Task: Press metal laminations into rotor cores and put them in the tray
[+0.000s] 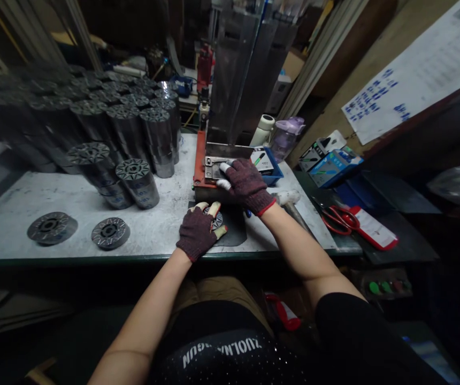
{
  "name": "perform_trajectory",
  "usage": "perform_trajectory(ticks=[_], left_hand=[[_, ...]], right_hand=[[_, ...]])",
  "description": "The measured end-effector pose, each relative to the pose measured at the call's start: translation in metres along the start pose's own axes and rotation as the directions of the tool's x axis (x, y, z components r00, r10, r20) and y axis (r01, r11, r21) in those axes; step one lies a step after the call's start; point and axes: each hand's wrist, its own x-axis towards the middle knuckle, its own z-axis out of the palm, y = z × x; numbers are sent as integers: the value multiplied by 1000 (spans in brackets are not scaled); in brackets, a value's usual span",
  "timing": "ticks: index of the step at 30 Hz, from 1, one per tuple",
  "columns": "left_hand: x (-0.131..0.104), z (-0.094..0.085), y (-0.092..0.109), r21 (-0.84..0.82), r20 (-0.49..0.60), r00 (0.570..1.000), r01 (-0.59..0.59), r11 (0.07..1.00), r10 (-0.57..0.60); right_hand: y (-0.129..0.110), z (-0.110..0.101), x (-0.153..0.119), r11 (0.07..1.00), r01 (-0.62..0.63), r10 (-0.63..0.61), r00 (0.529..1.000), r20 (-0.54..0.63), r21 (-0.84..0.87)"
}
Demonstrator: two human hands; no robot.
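My left hand, in a dark maroon knit glove with pale fingertips, is on a round slotted metal core. Its thumb and fingers curve around the core, hiding most of it. The core lies on a dark mat near the bench's front edge. My right hand, gloved alike, is at the metal plate on the orange-framed fixture. Its fingers are bent with the white tips close together at the plate; whatever lies between them is hidden.
Stacked slotted metal cores crowd the bench's left and back. Two thin cores, one left and one nearer, lie flat in front. To the right are a hammer, red-handled scissors, a blue tray and a purple bottle.
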Motion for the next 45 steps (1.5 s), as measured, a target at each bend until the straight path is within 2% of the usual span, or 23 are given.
perform_trajectory(ticks=[2, 4, 8, 10, 12, 15, 17, 19, 21, 23, 26, 28, 30, 35, 39, 45], left_hand=[[0, -1, 1, 2, 8, 1000, -3, 1000, 3], [0, 0, 1, -13, 7, 1000, 1, 1000, -1], [-3, 3, -3, -91, -34, 999, 13, 996, -16], [-4, 5, -6, -144, -57, 998, -11, 990, 3], [-6, 6, -8, -177, -67, 997, -36, 984, 24], [-7, 8, -11, -185, -67, 997, -49, 982, 37], [-7, 9, -12, -194, -66, 997, -51, 980, 38], [-7, 9, -12, -207, -64, 997, -46, 977, 34], [-6, 10, -13, -208, -68, 997, -38, 977, 24], [-6, 10, -13, -199, -72, 997, -38, 979, 24], [-4, 10, -12, -179, -67, 998, -28, 983, 16], [-3, 10, -11, -162, -64, 998, -5, 987, -6], [-3, 9, -10, -154, -66, 998, 6, 988, -16], [-5, 10, -10, -162, -78, 997, -34, 986, 21], [-5, 12, -13, -177, -77, 996, -50, 983, 37], [-5, 12, -12, -184, -85, 996, -42, 982, 27]], right_hand=[[-4, -7, -1, 999, -27, 28, 999, 30, -17], [-10, -9, -13, 997, -77, 78, 997, 19, -5], [-24, 8, -57, 973, -124, 128, 992, -8, 197], [-32, 16, -75, 959, -96, 79, 994, 74, 265], [-40, 16, -81, 970, -45, -14, 972, 236, 240], [-51, 5, -68, 990, 37, -95, 892, 442, 137], [-57, -2, -55, 995, 70, -99, 859, 503, 76], [-59, -2, -48, 996, 69, -85, 848, 524, 49], [-56, 5, -51, 997, 32, -66, 858, 510, 76], [-48, 12, -61, 994, -24, -25, 896, 443, 106], [-30, 15, -66, 994, -90, 76, 979, 191, 68], [-20, 10, -55, 992, -119, 120, 993, -9, 35], [-13, 6, -37, 992, -124, 127, 985, -114, 30], [-11, 13, -5, 993, -114, 117, 990, -83, 40], [-10, 17, -4, 994, -102, 104, 991, -85, 30], [-11, 0, -11, 999, -28, 28, 1000, -5, -17]])
